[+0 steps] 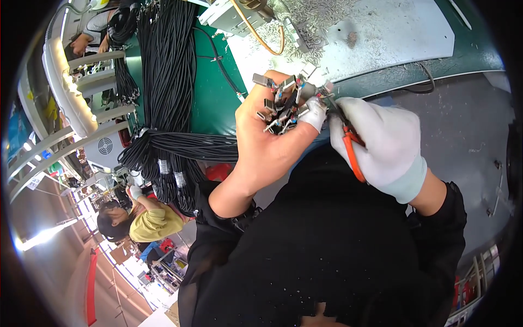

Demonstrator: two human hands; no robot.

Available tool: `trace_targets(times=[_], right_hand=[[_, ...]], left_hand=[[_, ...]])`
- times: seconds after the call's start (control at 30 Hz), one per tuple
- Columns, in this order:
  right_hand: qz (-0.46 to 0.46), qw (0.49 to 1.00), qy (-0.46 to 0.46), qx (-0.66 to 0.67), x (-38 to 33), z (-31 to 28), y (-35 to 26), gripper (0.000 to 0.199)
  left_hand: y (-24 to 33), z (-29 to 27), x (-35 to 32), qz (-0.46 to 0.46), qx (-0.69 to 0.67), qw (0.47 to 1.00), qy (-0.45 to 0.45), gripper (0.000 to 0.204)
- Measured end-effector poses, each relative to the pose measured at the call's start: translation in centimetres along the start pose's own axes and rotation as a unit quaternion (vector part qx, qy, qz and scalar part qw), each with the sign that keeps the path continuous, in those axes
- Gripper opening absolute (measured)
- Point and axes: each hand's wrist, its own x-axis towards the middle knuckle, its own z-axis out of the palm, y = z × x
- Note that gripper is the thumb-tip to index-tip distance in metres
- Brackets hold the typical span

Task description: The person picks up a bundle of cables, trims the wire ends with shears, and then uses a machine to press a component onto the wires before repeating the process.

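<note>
My left hand (267,139) is closed around a bundle of black cables whose ends carry small silver metal connectors (283,103). Coloured wires show at several of these ends. White covering wraps the left thumb (315,113); the other fingers are bare. In a white glove, my right hand (381,141) grips pliers or cutters with orange-red handles (353,155). The dark jaws of this tool reach a connector end beside my left thumb. Whether the jaws are closed on it is too small to tell. The cables (201,144) trail leftward from my left hand.
A thick stack of black cables (166,71) lies on the green table (215,103). Many small metal pieces (316,27) are scattered over a white board (403,32), next to a grey machine (234,19). At the left, a person in yellow (155,223) sits working; another person is farther back.
</note>
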Motion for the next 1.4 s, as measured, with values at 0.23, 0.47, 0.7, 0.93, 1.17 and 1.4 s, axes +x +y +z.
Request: trace_targets(times=[0.23,0.47,0.7,0.93,1.17,1.4], right_hand=[[0.085,0.986,-0.049,0.133,0.0,0.2,-0.2,0.018],[0.115,0.982,-0.05,0.141,0.5,0.4,-0.2,0.017],[0.067,0.997,-0.034,0.016,0.6,1.1,0.7,0.012],[0.115,0.969,-0.057,0.21,1.2,1.7,2.9,0.02],[0.237,0.933,-0.111,0.248,6.9,1.0,5.5,0.026],[0.196,0.925,-0.181,0.272,13.2,2.3,8.8,0.029]], left_hand=[[0.2,-0.9,0.0,0.102,0.126,0.985,-0.058,0.018],[-1.5,-0.3,-0.1,-0.024,-0.027,0.999,0.027,0.02],[-1.6,-0.1,0.4,-0.057,-0.02,0.998,0.016,0.018],[-3.8,-1.9,1.5,-0.248,-0.15,0.957,0.018,0.012],[-7.5,-4.7,7.3,-0.246,-0.289,0.925,-0.013,0.013],[-8.7,-5.2,11.5,-0.212,-0.25,0.943,-0.059,0.012]])
